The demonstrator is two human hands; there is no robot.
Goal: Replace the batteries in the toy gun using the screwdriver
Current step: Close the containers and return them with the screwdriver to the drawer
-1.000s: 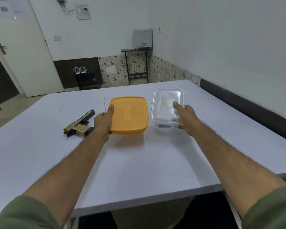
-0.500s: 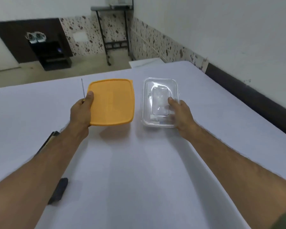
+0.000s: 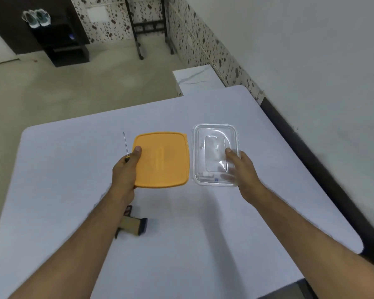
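Note:
My left hand (image 3: 125, 171) grips the left edge of an orange lid (image 3: 162, 160), thumb on top, a little above the white table (image 3: 203, 234). A thin screwdriver (image 3: 125, 143) sticks out past that hand; its handle is mostly hidden, and I cannot tell whether the hand holds it. My right hand (image 3: 244, 169) grips the near right side of a clear plastic container (image 3: 214, 129), thumb over the rim. Small white and blue items lie inside at its near end. The gold and black toy gun (image 3: 135, 226) lies on the table, partly hidden under my left forearm.
The table's far edge runs just beyond the lid and container; its right edge lies close to a wall with a dark baseboard (image 3: 311, 169). A white block (image 3: 194, 80) stands on the floor past the far edge.
My view has tilted down and come closer. Both hands keep the same hold on the lid and the container. The toy gun now shows under my left forearm.

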